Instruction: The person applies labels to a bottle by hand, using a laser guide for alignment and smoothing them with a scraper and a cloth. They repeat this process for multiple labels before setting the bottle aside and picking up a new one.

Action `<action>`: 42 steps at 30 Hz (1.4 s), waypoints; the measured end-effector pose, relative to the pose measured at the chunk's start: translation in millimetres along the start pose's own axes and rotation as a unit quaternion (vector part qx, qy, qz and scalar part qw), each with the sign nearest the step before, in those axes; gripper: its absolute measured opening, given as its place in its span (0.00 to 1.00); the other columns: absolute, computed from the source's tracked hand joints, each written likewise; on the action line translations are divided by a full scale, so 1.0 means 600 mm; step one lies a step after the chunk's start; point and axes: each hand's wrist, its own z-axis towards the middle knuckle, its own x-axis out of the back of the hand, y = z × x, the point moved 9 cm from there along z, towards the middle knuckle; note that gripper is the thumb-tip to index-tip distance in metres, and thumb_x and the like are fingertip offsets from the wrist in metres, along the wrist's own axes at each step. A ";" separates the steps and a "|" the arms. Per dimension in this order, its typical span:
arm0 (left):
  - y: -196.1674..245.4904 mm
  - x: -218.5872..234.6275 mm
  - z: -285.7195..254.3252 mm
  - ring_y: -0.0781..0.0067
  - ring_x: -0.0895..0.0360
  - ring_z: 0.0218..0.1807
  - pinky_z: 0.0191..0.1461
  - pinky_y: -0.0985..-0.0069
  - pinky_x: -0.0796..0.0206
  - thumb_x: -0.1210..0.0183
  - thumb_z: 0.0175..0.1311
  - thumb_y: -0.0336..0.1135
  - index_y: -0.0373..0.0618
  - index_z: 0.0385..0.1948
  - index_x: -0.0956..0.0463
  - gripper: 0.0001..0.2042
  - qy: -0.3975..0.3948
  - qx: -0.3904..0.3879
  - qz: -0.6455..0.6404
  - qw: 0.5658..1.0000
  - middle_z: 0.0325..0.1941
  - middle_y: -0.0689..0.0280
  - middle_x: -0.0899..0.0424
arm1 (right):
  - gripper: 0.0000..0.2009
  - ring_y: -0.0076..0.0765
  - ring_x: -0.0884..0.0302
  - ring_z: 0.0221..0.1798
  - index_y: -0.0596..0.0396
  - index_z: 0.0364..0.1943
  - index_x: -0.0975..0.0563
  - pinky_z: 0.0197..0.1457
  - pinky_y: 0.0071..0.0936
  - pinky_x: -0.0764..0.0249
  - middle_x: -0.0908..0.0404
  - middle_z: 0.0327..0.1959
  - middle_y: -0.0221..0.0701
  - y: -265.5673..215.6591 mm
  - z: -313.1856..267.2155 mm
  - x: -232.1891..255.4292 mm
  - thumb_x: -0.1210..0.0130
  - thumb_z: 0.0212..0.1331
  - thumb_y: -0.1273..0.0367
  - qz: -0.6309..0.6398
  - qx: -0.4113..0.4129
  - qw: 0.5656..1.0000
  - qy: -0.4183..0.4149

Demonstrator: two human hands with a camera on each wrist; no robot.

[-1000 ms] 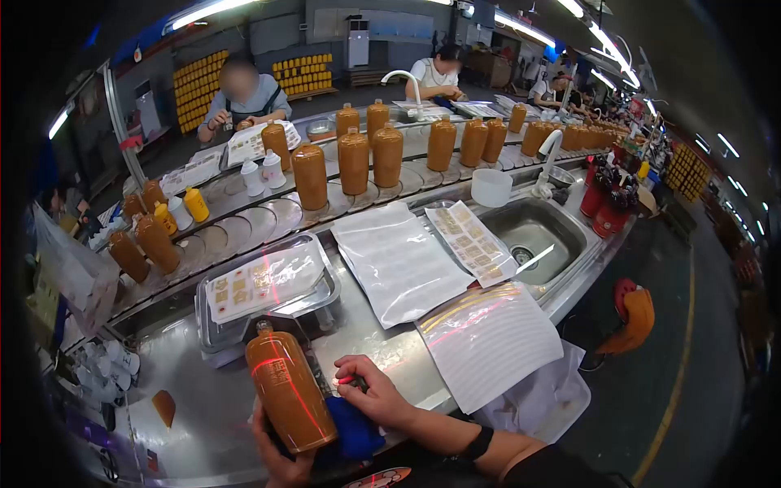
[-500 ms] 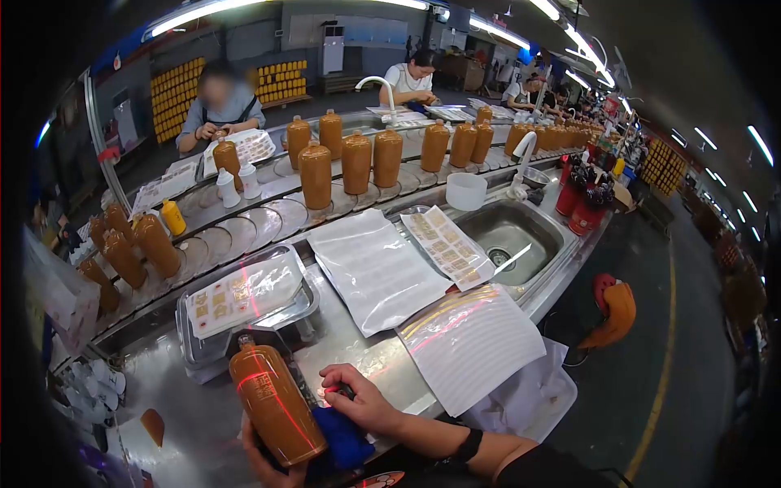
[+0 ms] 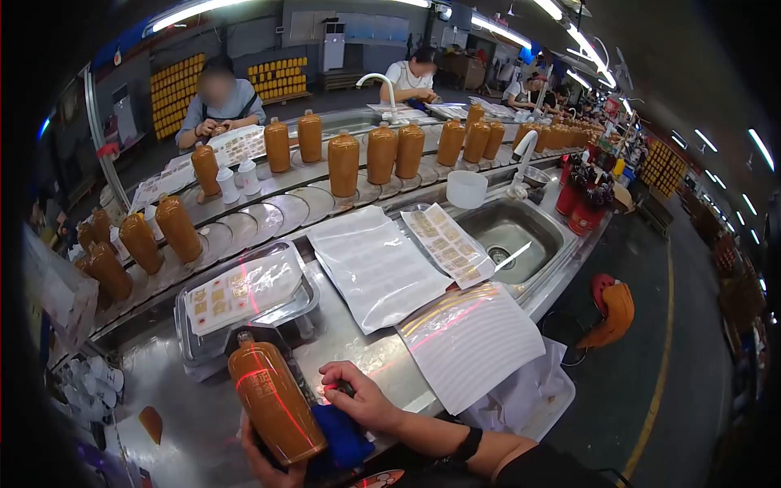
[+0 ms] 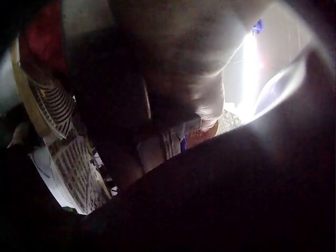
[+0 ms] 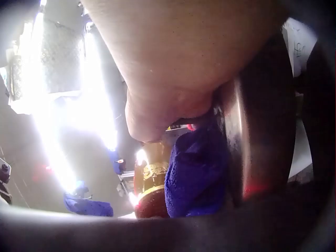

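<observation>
Head view first: your left hand (image 3: 272, 468) is at seven o'clock, its grip closed round the lower part of a brown bottle (image 3: 277, 403). The bottle leans, neck toward eleven o'clock, with gold characters and a red light line on its front. Your right hand (image 3: 362, 398) is at six o'clock, just beside it, fingers curled; something small and dark shows by them, but you can't tell whether that grip holds it. Blue cloth (image 3: 342, 439) bunches between bottle and right hand.

Out on the worktop (image 3: 175, 390), a metal tray (image 3: 189, 346) with printed sheets (image 3: 244, 289) is at eight o'clock. A white sheet (image 3: 378, 268) lies near the middle, a gold-printed sheet (image 3: 447, 244) at three, a lined sheet (image 3: 476, 346) at five, and the sink (image 3: 512, 240) at three beyond. More brown bottles (image 3: 381, 154) line up across twelve o'clock.

Over to the left wrist view: mostly dark, your hand across the top, a brown patch just below centre toward four o'clock. This view alone doesn't show you the grip.

Right wrist view now: your hand fills twelve o'clock, fingertips hidden, blue cloth at five, the bottle at seven.
</observation>
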 end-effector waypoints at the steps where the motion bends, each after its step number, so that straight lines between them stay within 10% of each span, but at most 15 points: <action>1: 0.002 0.001 0.000 0.59 0.39 0.69 0.70 0.64 0.46 0.36 0.60 0.46 0.36 0.70 0.56 0.45 0.000 0.001 0.011 1.000 0.69 0.54 0.43 | 0.10 0.30 0.34 0.59 0.56 0.46 0.28 0.63 0.27 0.38 0.33 0.57 0.37 0.002 0.000 0.000 0.44 0.63 0.70 0.001 -0.002 1.000 -0.001; 35: 0.004 0.002 -0.001 0.58 0.41 0.70 0.71 0.63 0.47 0.37 0.60 0.52 0.35 0.70 0.56 0.46 0.011 0.008 0.006 1.000 0.68 0.53 0.41 | 0.11 0.31 0.33 0.59 0.56 0.46 0.28 0.63 0.29 0.37 0.32 0.57 0.39 -0.008 0.000 -0.001 0.44 0.61 0.70 -0.026 0.020 0.999 0.002; 42: 0.024 0.003 0.007 0.47 0.39 0.69 0.72 0.58 0.48 0.31 0.55 0.46 0.33 0.68 0.51 0.46 -0.030 -0.039 0.143 0.989 0.69 0.44 0.40 | 0.16 0.18 0.30 0.50 0.48 0.58 0.29 0.44 0.17 0.27 0.31 0.58 0.27 0.017 -0.009 0.025 0.49 0.67 0.72 0.047 -0.165 0.985 0.035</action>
